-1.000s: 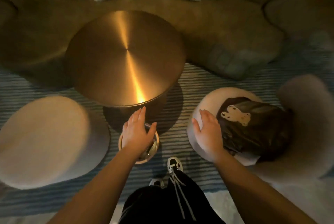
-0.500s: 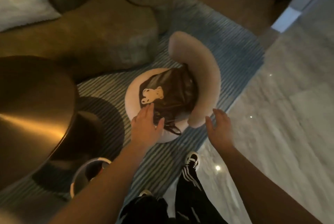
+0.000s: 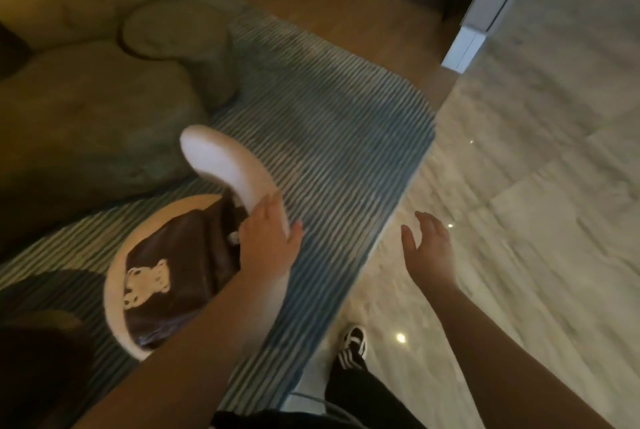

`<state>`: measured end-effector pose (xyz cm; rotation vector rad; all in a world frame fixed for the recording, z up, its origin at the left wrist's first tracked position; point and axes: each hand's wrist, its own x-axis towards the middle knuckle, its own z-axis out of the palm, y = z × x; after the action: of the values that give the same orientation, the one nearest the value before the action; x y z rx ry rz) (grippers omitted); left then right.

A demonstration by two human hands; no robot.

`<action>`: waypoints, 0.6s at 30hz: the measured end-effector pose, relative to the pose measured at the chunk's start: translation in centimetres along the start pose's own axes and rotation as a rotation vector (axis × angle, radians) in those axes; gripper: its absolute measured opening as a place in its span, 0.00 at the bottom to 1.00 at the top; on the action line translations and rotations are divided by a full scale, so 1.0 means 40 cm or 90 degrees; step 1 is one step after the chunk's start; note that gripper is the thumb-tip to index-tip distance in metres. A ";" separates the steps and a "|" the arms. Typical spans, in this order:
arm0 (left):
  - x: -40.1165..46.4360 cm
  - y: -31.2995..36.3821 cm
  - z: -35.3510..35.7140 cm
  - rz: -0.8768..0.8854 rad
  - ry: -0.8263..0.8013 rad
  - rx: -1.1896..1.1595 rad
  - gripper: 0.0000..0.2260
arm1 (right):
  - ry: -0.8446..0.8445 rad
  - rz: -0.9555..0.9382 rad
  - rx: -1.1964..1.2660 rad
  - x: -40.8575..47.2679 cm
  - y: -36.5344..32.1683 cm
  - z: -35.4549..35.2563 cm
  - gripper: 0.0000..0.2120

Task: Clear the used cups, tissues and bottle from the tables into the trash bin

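Hands empty now — left hand (image 3: 268,241) and right hand (image 3: 427,247) both open; I've turned from the round brass tabletop toward pale marble floor (image 3: 536,186) — seeking more rubbish, probably.

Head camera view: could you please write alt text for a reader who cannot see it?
A person's left hand rests on a white chair's curved backrest; the right hand hangs open over marble floor. A brown bag lies on the seat.
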<state>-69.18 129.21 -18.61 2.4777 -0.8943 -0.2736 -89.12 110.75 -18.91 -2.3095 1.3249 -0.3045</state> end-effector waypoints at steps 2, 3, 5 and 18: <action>0.100 0.075 0.043 -0.015 -0.006 0.001 0.28 | 0.000 -0.017 -0.007 0.130 0.032 -0.035 0.23; 0.143 0.108 0.061 -0.021 -0.016 0.002 0.29 | -0.005 -0.024 -0.008 0.187 0.044 -0.049 0.23; 0.218 0.162 0.087 -0.034 -0.024 -0.011 0.31 | -0.027 -0.039 -0.015 0.287 0.061 -0.070 0.24; 0.794 0.304 0.169 -0.059 -0.006 0.016 0.29 | -0.117 -0.091 -0.001 0.931 -0.010 -0.023 0.24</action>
<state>-53.82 98.14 -18.96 2.5468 -0.7918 -0.3081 -70.11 78.70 -19.18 -2.3744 1.0745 -0.1327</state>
